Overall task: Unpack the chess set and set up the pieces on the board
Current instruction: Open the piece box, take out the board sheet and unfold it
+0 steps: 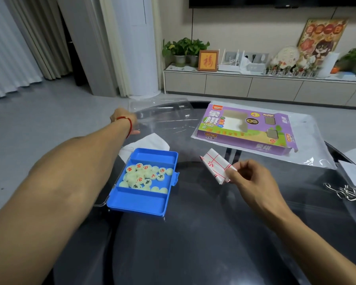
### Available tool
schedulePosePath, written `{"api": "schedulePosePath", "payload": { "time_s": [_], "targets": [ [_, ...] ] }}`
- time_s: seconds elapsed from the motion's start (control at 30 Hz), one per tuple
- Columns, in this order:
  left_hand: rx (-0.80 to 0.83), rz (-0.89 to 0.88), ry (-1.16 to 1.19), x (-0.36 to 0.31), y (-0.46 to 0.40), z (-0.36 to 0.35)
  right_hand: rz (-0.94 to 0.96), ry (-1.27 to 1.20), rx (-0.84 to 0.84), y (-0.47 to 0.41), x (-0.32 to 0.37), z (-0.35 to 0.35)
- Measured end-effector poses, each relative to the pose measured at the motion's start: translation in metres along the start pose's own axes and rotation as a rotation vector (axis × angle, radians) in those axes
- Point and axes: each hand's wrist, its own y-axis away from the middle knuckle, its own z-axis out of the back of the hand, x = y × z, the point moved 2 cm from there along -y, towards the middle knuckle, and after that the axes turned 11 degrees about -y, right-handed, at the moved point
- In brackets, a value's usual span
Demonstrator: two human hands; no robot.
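Step in hand, by the look of it: getting the folded paper board (216,168) opened flat on the bench (214,233) before any pieces move

Doing it well:
- needs both hands on the sheet; one pinch alone will not unfold it cleanly
- open along the creases, no tugging; thin paper, red grid printed on it, likely to tear or curl
- lay it on the bare dark patch in front, between blue tray (144,204) and right forearm; enough free surface there, judging by eye
- press the folds down so discs sit level
- keep it off the purple box (247,128) and its plastic wrap at the far right

Right hand (249,182): thumb and forefinger pinching the near end of the folded board, other fingers curled behind it; sheet lifted, angled up and away toward the box

Left hand (125,120): stretched far out at the clear plastic lid (160,114) at the bench's far edge; seen through the plastic, so fingers not readable, cannot tell if gripping or just touching. Red cord on that wrist

Pieces (146,177): pale round discs with red and black characters, all heaped in the tray's middle compartment; both narrow end compartments empty. Tray uncovered, sits left of centre, near the left forearm. None set out yet
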Motion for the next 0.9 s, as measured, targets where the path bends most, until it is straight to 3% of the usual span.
{"api": "schedulePosePath", "payload": {
  "time_s": [0.3,0.37,0.43,0.57,0.7,0.83,0.9],
  "targets": [
    [-0.166,-0.048,-0.243,-0.004,0.018,0.004,0.006,0.001,0.018,0.002,0.000,0.000],
    [-0.226,-0.148,-0.397,-0.008,0.033,0.013,0.008,-0.019,0.011,0.003,0.003,0.000],
    [-0.261,-0.379,-0.471,-0.010,0.072,0.016,0.005,-0.047,0.001,0.006,0.005,-0.001],
    [-0.135,-0.854,-0.397,0.012,0.201,0.010,-0.012,-0.136,-0.023,0.015,0.014,0.002],
    [0.148,-0.860,-0.220,0.036,0.278,-0.005,0.043,-0.206,0.014,0.044,0.033,0.010],
    [0.322,-1.029,-0.173,0.045,0.306,-0.010,0.081,-0.223,0.080,0.080,0.049,0.017],
    [0.390,-0.975,-0.092,0.050,0.313,-0.011,0.079,-0.223,0.092,0.094,0.051,0.020]
  ]
}}
